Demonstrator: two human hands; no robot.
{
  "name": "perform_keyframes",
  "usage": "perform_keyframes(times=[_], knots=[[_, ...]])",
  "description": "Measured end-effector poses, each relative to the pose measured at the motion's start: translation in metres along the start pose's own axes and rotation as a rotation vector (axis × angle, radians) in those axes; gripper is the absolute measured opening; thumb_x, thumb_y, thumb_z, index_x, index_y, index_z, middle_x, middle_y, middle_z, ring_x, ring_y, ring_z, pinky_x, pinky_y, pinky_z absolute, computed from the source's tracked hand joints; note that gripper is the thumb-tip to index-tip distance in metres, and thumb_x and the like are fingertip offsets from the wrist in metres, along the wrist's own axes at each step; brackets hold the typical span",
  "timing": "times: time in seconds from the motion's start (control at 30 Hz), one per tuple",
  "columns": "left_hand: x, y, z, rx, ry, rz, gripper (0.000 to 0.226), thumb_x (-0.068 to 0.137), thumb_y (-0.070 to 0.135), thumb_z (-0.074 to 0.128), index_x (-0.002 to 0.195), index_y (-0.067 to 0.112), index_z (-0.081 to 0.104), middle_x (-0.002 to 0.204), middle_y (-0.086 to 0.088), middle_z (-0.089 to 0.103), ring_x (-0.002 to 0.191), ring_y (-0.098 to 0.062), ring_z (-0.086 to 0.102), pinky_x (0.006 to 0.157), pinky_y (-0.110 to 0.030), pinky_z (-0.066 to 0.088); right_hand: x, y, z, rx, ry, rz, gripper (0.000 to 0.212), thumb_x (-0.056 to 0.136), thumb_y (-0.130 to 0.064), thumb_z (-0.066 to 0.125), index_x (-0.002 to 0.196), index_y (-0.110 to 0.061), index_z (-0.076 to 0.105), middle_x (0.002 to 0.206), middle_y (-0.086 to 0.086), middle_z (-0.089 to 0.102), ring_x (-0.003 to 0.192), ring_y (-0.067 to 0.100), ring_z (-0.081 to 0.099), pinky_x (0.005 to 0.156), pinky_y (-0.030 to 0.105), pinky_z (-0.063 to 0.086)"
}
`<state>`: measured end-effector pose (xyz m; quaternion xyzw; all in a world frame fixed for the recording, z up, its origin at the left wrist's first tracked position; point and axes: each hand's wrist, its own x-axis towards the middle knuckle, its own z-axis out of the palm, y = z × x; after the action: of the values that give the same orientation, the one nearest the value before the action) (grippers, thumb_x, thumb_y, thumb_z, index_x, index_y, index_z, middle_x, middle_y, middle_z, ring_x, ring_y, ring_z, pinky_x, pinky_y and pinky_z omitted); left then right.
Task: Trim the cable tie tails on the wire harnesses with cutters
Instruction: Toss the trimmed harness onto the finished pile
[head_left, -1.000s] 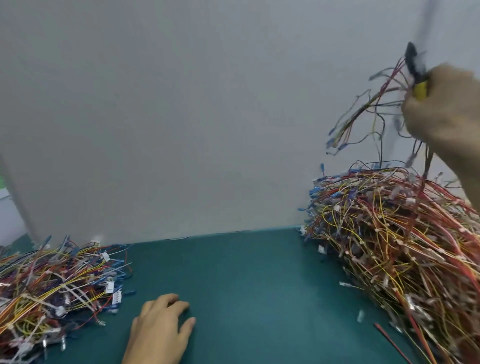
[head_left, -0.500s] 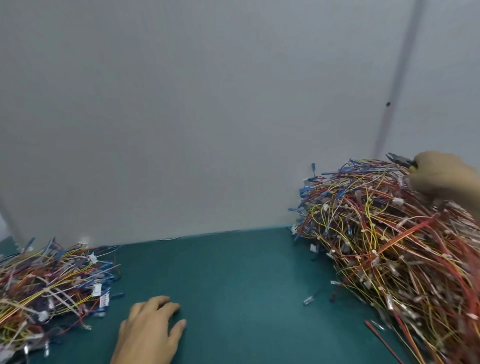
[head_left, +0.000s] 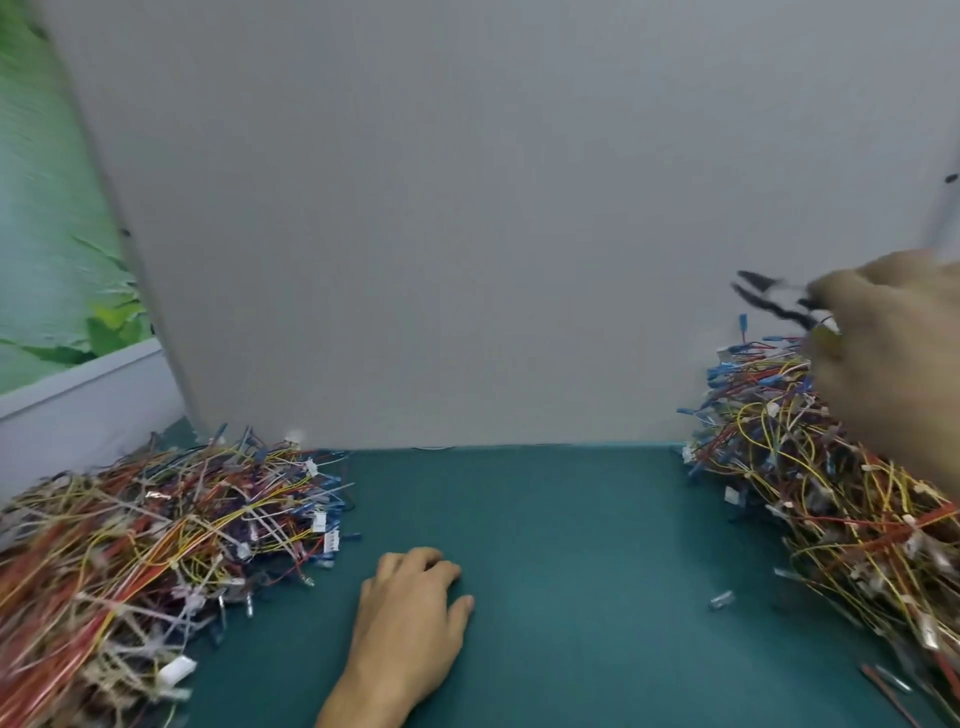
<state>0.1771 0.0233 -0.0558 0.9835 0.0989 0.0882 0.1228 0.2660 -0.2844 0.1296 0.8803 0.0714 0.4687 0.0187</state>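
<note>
Though blurred, cutters (head_left: 774, 304): gripped in right hand (head_left: 893, 353), fingers curled round handles; black jaws parted, nothing between.
Harness heap (head_left: 831, 493): directly under grip; contact with hand not discernible.
Handling: judged light, limp, tangle-prone; best lifted by bundled trunk, not loose ends.
Left hand (head_left: 410, 618): down-left of grip, resting on green mat (head_left: 571, 519), relaxed, empty.
Second heap (head_left: 156, 545): far left of grip.
Room: bare mat between heaps; grey panel (head_left: 467, 208) rising at mat's far edge, close behind grip.
</note>
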Motion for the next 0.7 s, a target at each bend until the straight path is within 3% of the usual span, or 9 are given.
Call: perform_keyframes(times=[0.1, 0.2, 0.27, 0.4, 0.43, 0.5, 0.53, 0.6, 0.7], knots=[[-0.001, -0.001, -0.002, -0.024, -0.001, 0.001, 0.039, 0.095, 0.048, 0.043, 0.13, 0.033, 0.052, 0.137, 0.017, 0.043, 0.129, -0.012, 0.031, 0.107, -0.029, 0.029, -0.06, -0.072, -0.003, 0.158, -0.328, -0.204, 0.023, 0.07, -0.023, 0.071, 0.09, -0.016, 0.061, 0.077, 0.009, 0.058, 0.071, 0.036, 0.058, 0.058, 0.037, 0.037], [-0.001, -0.004, -0.003, -0.058, -0.001, -0.007, 0.038, 0.095, 0.045, 0.045, 0.129, 0.029, 0.054, 0.136, 0.014, 0.045, 0.127, -0.013, 0.034, 0.107, -0.028, 0.03, -0.118, -0.115, 0.019, 0.175, -0.689, -0.262, 0.037, 0.091, -0.057, 0.046, 0.12, -0.034, 0.042, 0.106, -0.008, 0.054, 0.108, 0.02, 0.056, 0.08, 0.035, 0.041], [0.0, -0.007, -0.004, -0.098, 0.012, -0.019, 0.038, 0.096, 0.042, 0.046, 0.129, 0.026, 0.054, 0.136, 0.011, 0.046, 0.125, -0.012, 0.037, 0.106, -0.026, 0.032, -0.143, -0.121, 0.038, 0.221, -0.749, -0.254, 0.048, 0.093, -0.065, 0.035, 0.134, -0.04, 0.031, 0.114, -0.009, 0.048, 0.12, 0.014, 0.049, 0.086, 0.032, 0.037], [0.001, -0.012, -0.01, -0.178, 0.09, -0.072, 0.038, 0.096, 0.039, 0.048, 0.129, 0.023, 0.056, 0.134, 0.011, 0.049, 0.123, -0.009, 0.044, 0.102, -0.021, 0.034, -0.156, -0.124, 0.049, 0.173, -0.798, -0.2, 0.069, 0.081, -0.083, 0.02, 0.144, -0.055, 0.017, 0.124, -0.012, 0.045, 0.121, 0.01, 0.046, 0.087, 0.029, 0.035], [0.001, -0.014, -0.013, -0.175, 0.13, -0.092, 0.037, 0.096, 0.039, 0.048, 0.128, 0.023, 0.056, 0.132, 0.011, 0.05, 0.122, -0.008, 0.045, 0.101, -0.021, 0.034, -0.154, -0.126, 0.046, 0.158, -0.815, -0.168, 0.073, 0.076, -0.086, 0.01, 0.139, -0.057, 0.03, 0.118, -0.009, 0.052, 0.113, 0.014, 0.054, 0.083, 0.032, 0.039], [0.002, -0.02, -0.021, -0.149, 0.223, -0.148, 0.036, 0.096, 0.038, 0.048, 0.128, 0.023, 0.057, 0.129, 0.01, 0.053, 0.12, -0.008, 0.046, 0.101, -0.021, 0.034, -0.154, -0.128, 0.044, 0.284, -0.906, -0.112, 0.091, 0.076, -0.084, -0.005, 0.105, -0.044, 0.071, 0.086, 0.005, 0.062, 0.074, 0.028, 0.066, 0.062, 0.037, 0.045], [0.003, -0.025, -0.025, -0.125, 0.267, -0.182, 0.036, 0.096, 0.037, 0.048, 0.128, 0.022, 0.057, 0.128, 0.009, 0.055, 0.119, -0.009, 0.047, 0.101, -0.022, 0.035, -0.156, -0.131, 0.044, 0.31, -0.846, -0.109, 0.094, 0.079, -0.08, -0.007, 0.091, -0.036, 0.076, 0.074, 0.009, 0.06, 0.061, 0.029, 0.063, 0.055, 0.036, 0.044], [0.003, -0.036, -0.035, -0.058, 0.35, -0.255, 0.035, 0.097, 0.034, 0.048, 0.127, 0.021, 0.058, 0.125, 0.006, 0.057, 0.116, -0.012, 0.049, 0.1, -0.026, 0.038, -0.16, -0.135, 0.043, 0.241, -0.833, -0.105, 0.086, 0.08, -0.073, -0.001, 0.087, -0.034, 0.075, 0.075, 0.009, 0.058, 0.06, 0.029, 0.062, 0.055, 0.036, 0.042], [0.004, -0.048, -0.046, 0.055, 0.434, -0.349, 0.033, 0.096, 0.032, 0.048, 0.125, 0.021, 0.06, 0.122, 0.005, 0.059, 0.111, -0.016, 0.051, 0.095, -0.03, 0.04, -0.172, -0.133, 0.053, 0.407, -0.573, -0.108, 0.088, 0.093, -0.066, 0.002, 0.067, -0.024, 0.075, 0.057, 0.015, 0.051, 0.04, 0.03, 0.053, 0.044, 0.034, 0.038]])
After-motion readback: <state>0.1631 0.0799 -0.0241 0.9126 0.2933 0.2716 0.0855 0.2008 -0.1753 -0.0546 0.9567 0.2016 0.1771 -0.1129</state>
